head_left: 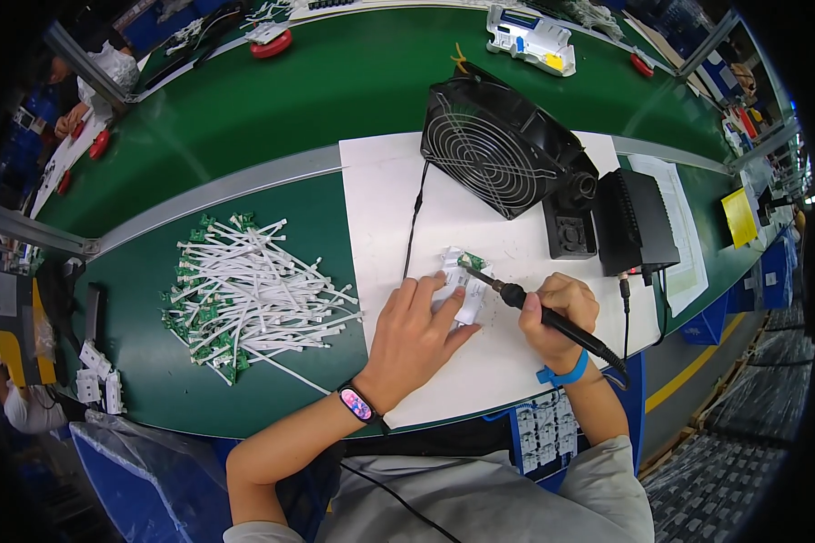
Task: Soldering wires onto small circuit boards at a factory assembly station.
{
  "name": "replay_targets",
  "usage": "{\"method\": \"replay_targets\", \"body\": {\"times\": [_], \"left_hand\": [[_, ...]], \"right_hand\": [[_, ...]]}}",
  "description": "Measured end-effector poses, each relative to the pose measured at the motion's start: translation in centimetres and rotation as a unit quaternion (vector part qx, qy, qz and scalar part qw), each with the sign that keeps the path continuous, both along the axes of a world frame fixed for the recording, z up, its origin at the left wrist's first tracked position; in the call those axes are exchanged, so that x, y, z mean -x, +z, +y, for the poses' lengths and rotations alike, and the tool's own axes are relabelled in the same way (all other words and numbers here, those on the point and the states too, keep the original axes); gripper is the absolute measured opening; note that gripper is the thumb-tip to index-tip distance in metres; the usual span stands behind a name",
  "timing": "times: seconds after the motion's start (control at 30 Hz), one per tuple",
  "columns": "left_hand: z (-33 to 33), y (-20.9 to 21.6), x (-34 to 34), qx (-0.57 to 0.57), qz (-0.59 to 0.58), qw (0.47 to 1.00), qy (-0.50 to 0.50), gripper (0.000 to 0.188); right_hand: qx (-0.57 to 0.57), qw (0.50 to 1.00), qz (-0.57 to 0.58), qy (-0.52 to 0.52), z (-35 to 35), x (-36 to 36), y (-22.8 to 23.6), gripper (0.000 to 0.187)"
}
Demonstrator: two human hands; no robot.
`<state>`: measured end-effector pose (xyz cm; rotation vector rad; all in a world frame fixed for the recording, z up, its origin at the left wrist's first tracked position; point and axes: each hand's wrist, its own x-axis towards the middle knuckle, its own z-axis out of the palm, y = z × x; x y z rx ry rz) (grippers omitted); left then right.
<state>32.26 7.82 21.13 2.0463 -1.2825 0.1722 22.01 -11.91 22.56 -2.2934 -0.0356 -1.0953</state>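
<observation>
On a white sheet lies a small white plastic housing with a green circuit board at its far end. My left hand holds the housing down, its fingertips along the left side and top. In my right hand is a soldering iron, gripped like a pen, its cable trailing back past the wrist. The iron's tip points left and reaches the edge of the green board; whether it touches cannot be made out. Left of the sheet sits a heap of white cables with green boards.
A black fan stands beyond the housing. Right of it are an iron stand and a black power unit. Several white housings lie at the far left. A metal rail crosses behind, with another white casing beyond.
</observation>
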Motion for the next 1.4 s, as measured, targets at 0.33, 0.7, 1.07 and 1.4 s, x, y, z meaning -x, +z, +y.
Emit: {"method": "replay_targets", "body": {"times": [0.33, 0.7, 1.07, 1.4], "left_hand": [[-0.1, 0.0, 0.0, 0.003, -0.005, 1.0, 0.001, 0.048], [0.0, 0.1, 0.0, 0.002, -0.006, 1.0, 0.003, 0.048], [0.1, 0.3, -0.1, -0.007, 0.001, 1.0, 0.001, 0.045], [0.2, 0.1, -0.1, -0.007, 0.006, 1.0, 0.002, 0.045]], "right_hand": [[-0.009, 1.0, -0.006, 0.008, 0.1, -0.2, 0.1, 0.029], [-0.05, 0.998, -0.04, -0.003, -0.3, 0.3, -0.7, 0.025], [-0.154, 0.982, -0.104, 0.041, -1.5, 0.8, -1.4, 0.021], [-0.13, 0.988, -0.086, 0.011, -1.6, 0.9, -1.2, 0.026]]}}
